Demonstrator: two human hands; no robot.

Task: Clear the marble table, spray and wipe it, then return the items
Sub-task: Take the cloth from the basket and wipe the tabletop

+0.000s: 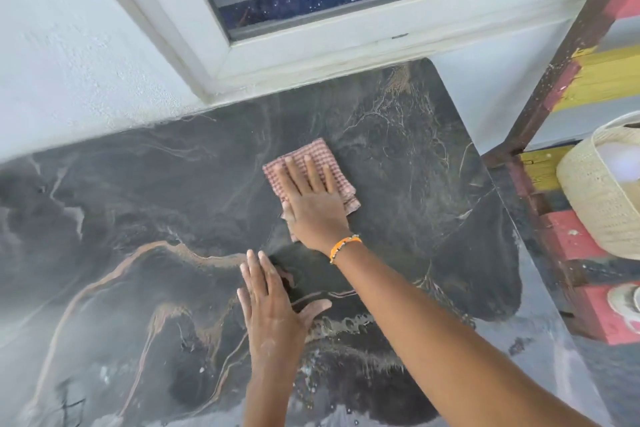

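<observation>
The dark marble table (138,236) with pale and copper veins fills most of the head view. A folded pink checked cloth (317,152) lies on its far middle part. My right hand (313,204), with an orange bracelet at the wrist, presses flat on the cloth with straight fingers. My left hand (270,305) rests flat on the bare marble a little nearer to me, fingers straight, thumb spread to the right. Wet streaks and droplets show on the near part of the table.
A white wall and a window frame (221,55) run along the table's far edge. To the right stand a dark post (561,55), a woven basket (602,194) and red and yellow painted boards (609,76).
</observation>
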